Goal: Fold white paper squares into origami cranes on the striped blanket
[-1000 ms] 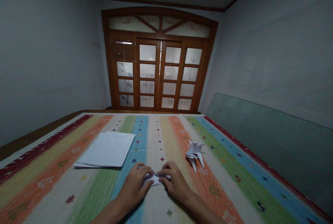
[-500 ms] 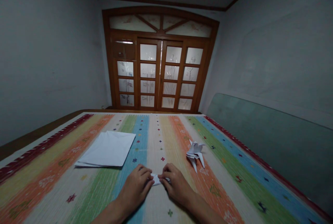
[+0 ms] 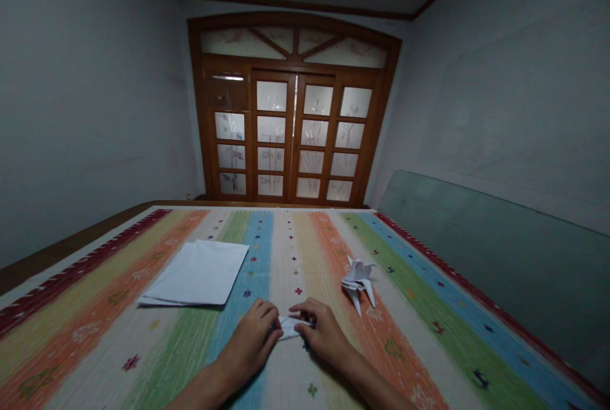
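The folded paper (image 3: 290, 328) lay on the striped mat (image 3: 157, 359) at the bottom middle of the frame, between the two hands. The left hand (image 3: 250, 340) and the right hand (image 3: 324, 334) both had their fingers closed on its ends, gripping it. It looked like a fold was being pinched, though the dim view hid the crease. The next move seemed to call for a firm press along that fold. White sheets (image 3: 195, 273) lay left of the hands, and a paper bird (image 3: 357, 280) lay to the right.
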The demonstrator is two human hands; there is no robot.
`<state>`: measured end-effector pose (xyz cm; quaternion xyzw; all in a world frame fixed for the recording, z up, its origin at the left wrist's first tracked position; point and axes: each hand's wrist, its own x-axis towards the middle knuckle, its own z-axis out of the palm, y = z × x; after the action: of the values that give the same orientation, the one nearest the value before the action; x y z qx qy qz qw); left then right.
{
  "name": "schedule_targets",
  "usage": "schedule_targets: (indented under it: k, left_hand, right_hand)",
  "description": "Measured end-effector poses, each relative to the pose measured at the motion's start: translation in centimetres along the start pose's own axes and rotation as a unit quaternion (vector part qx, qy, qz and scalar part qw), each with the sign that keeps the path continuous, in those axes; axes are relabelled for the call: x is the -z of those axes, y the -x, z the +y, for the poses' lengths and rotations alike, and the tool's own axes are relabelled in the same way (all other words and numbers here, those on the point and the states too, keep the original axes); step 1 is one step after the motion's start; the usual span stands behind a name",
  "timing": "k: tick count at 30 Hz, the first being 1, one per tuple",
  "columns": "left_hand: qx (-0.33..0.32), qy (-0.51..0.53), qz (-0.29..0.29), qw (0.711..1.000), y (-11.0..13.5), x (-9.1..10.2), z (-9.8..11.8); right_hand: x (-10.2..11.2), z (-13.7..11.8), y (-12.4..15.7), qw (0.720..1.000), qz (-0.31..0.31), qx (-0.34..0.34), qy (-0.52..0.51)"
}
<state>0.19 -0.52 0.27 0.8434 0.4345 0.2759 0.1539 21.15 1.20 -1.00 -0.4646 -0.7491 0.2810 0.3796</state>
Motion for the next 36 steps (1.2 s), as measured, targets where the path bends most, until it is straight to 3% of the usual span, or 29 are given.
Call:
schedule_targets:
  k: [11,19,29,36]
  left_hand:
    - [0.024,0.036,0.018,0.999,0.1,0.0,0.1]
    - [0.045,-0.005,0.014,0.999,0.0,0.2,0.2]
    - [-0.094,-0.092,-0.021,0.991,0.5,1.3,0.3]
    - [-0.148,-0.157,-0.030,0.976,0.7,1.7,0.5]
  right_hand:
    - [-0.2,-0.1,0.1,1.000,0.006,-0.016,0.001]
    - [0.3,-0.5,0.5,0.999,0.001,0.033,0.020]
    - [1.5,-0.6,1.1,0.982,-0.058,0.150,0.096]
    - [1.7,-0.8,1.1,0.952,-0.090,0.197,0.216]
